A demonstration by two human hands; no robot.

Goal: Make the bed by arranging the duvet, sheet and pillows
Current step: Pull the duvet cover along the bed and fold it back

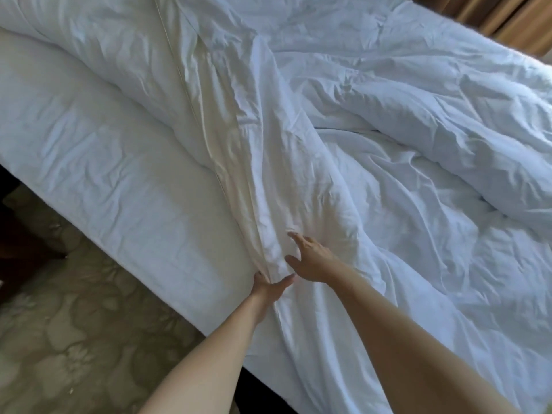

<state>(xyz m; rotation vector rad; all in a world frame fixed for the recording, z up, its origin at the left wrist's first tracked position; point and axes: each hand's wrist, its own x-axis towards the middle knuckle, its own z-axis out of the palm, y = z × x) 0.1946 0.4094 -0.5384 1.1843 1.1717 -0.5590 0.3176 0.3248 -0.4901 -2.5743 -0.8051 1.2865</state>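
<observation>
A crumpled white duvet [403,150] covers most of the bed, bunched in thick folds at the right. Its folded edge [239,162] runs diagonally from the top left down to my hands. Left of that edge lies the white sheet [98,138] over the mattress. My left hand [270,286] pinches the duvet edge at the near side of the bed. Just beside it, my right hand [310,259] lies flat on the duvet with fingers spread. No pillow shows clearly.
A patterned beige carpet [74,339] fills the floor at the lower left. Dark furniture [18,246] stands at the left edge. Tan curtains [507,19] hang at the top right behind the bed.
</observation>
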